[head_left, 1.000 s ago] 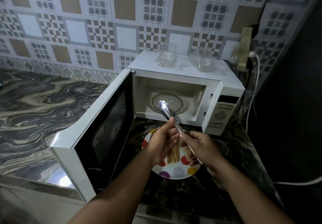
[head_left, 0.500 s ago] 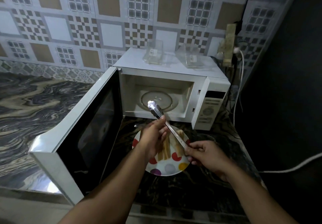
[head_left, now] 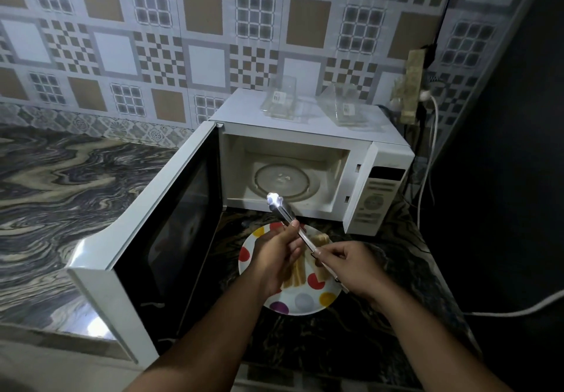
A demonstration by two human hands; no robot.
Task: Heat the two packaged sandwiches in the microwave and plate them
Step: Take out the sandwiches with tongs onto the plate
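Shiny metal tongs (head_left: 287, 217): long axis runs diagonal, tip end up-left toward the microwave cavity, handle end down-right. Tip catches glare, arms look pressed together. Left hand (head_left: 274, 257) pinches the tongs mid-shaft, fingertips curled round the metal. Right hand (head_left: 348, 265) pinches the lower handle end between thumb and fingers. Hands near each other but not touching, both clamped on the tongs, which bridge the gap between them.

Directly under both hands: round white plate with coloured polka dots (head_left: 305, 301), flat on the dark marbled counter (head_left: 351, 346). On it, toasted sandwich halves (head_left: 297, 274), tan, layered edges showing, long sides running roughly away from the camera; partly hidden by the left hand. One piece pokes out between the hands, just beyond the right thumb. Tongs sit above the sandwiches; can't tell if they touch.

Beyond the hands: white boxy microwave (head_left: 305, 123), cavity open, round glass turntable (head_left: 282, 181) inside with nothing on it. Door (head_left: 146, 239) swung wide to the left of the left hand, dark glossy window panel. Control panel (head_left: 377, 199) beyond the right hand.

On the microwave top, further back: two clear plastic clamshell sandwich packages (head_left: 282, 98), labels visible, contents hard to make out.

Far right of the right hand: white cable (head_left: 427, 147) hanging from a wall socket strip. Backsplash is patterned square tile, grey/tan/white.
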